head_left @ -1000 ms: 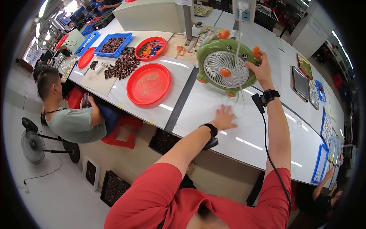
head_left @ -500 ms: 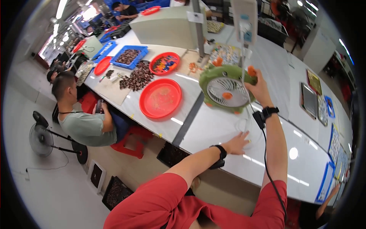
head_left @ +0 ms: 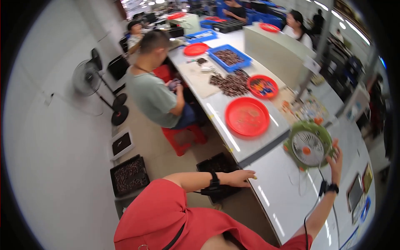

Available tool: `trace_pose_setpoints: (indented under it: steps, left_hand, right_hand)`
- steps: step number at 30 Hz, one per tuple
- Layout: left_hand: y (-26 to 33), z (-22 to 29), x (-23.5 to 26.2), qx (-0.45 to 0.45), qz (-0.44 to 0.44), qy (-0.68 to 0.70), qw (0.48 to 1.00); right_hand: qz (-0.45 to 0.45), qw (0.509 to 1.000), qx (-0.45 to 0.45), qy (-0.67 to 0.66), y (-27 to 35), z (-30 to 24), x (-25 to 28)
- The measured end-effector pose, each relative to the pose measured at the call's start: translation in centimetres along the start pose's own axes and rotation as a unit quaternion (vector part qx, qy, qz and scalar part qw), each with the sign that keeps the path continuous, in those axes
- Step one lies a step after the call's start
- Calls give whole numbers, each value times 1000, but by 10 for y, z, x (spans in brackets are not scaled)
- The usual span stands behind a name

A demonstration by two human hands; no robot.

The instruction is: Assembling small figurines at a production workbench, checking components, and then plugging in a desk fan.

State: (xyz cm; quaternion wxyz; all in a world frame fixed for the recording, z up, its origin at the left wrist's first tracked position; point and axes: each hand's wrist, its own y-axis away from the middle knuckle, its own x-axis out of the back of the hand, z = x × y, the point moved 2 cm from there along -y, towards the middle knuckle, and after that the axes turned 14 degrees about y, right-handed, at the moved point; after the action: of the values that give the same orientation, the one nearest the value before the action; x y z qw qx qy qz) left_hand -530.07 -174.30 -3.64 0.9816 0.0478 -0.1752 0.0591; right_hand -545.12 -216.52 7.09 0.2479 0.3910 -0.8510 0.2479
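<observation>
A small green desk fan [head_left: 309, 146] with a white grille and orange hub stands on the white table [head_left: 283, 196]. My right hand [head_left: 336, 158] rests against the fan's right rim, fingers spread; a thin cable runs along that forearm. My left hand [head_left: 241, 178] lies at the table's near edge with fingers loosely together and nothing in it. Both wrists carry black bands.
A large red round tray [head_left: 247, 116] sits left of the fan. Beyond it are a smaller red tray [head_left: 262, 86], a pile of dark parts [head_left: 231, 83] and a blue bin [head_left: 229, 58]. A seated person in a grey shirt [head_left: 155, 91] works nearby. Black crates [head_left: 129, 175] stand on the floor.
The view has swung left, so the table and fan now sit at the right. My left hand slid from the tabletop back to its near edge. My right hand stays on the fan.
</observation>
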Motion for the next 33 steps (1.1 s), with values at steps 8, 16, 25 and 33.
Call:
trace_pose_setpoints:
  steps: [8,16,25,33]
  left_hand:
    - [285,-85,63,331,234,-122,906]
    - [489,-171,3,499,131,38,856]
    - [675,-210,65,479,335,127,801]
    - [817,-226,59,433,591,154,663]
  right_hand:
    - [442,884,-96,120,113,18,48]
    - [381,921,-49,-67,152,-172,-141]
    - [-247,956,101,-120,235,-467,-443]
    - [-499,809,299,-87,264,-620,-568]
